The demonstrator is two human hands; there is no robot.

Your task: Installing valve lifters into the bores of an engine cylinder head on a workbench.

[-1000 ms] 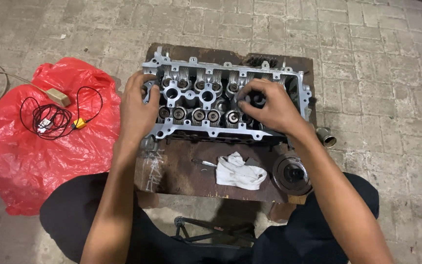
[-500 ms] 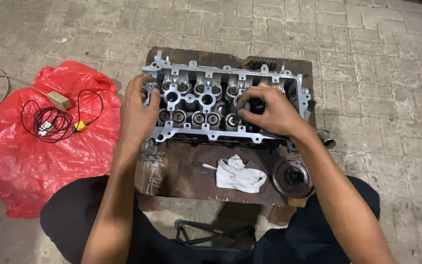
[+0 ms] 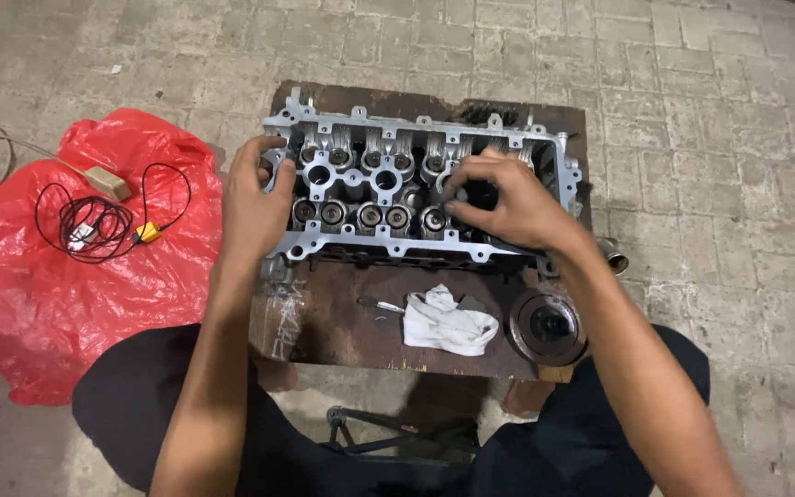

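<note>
Nearest, a white rag (image 3: 448, 319) and a round metal disc (image 3: 547, 327) lie on the wooden board (image 3: 342, 317). Further, the left hand (image 3: 252, 204) grips the left end of the metal engine head (image 3: 397, 189). The right hand (image 3: 508, 207) pinches a small dark part, perhaps a tool.

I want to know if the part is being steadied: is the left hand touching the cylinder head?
Touching. The head view shows the left hand gripping the left end of the cylinder head, fingers curled over its edge with no gap.
</note>
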